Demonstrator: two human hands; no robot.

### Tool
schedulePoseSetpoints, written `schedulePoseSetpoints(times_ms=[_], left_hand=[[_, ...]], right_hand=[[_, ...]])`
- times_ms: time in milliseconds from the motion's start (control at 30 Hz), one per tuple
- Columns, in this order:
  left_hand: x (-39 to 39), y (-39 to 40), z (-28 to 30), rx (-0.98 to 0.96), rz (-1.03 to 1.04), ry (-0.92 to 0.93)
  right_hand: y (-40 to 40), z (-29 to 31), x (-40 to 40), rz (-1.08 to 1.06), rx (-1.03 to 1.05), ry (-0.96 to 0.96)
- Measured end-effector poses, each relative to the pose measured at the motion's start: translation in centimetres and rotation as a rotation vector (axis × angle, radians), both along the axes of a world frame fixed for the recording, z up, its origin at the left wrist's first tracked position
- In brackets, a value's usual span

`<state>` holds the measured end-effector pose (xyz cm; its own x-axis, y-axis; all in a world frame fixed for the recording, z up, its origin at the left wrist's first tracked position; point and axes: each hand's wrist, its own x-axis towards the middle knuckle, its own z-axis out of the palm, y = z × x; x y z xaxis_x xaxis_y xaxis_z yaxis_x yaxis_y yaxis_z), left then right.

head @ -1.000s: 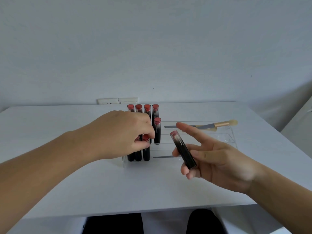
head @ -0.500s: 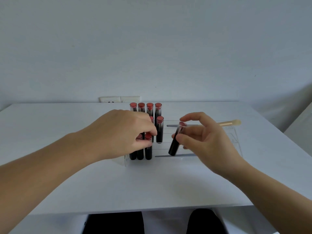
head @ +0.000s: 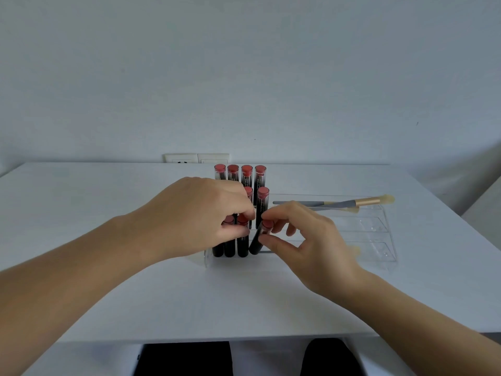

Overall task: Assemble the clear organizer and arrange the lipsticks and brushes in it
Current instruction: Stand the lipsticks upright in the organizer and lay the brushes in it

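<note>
The right hand (head: 306,240) pinches a tilted lipstick (head: 257,240), base toward seven o'clock, beside the front row the left hand (head: 200,221) grips.

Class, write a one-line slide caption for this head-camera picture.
Right hand lowers a tilted lipstick into the clear organizer while the left hand steadies the front row.

Both forearms bare, no sleeves or jewellery showing; dark trousers (head: 187,358) cover the legs below
</note>
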<state>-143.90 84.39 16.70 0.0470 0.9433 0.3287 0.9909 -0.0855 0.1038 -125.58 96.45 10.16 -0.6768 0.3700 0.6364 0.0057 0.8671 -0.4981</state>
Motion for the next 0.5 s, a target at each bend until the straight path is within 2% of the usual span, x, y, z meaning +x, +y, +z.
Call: schedulePoseSetpoints(times_ms=[167, 500], left_hand=[[-0.1, 0.0, -0.1, 0.001, -0.011, -0.01], [-0.3, -0.2, -0.2, 0.014, 0.008, -0.032]], right_hand=[[0.0, 0.3, 0.2, -0.005, 0.024, -0.025], [0.8, 1.6, 2.1, -0.129, -0.069, -0.032]])
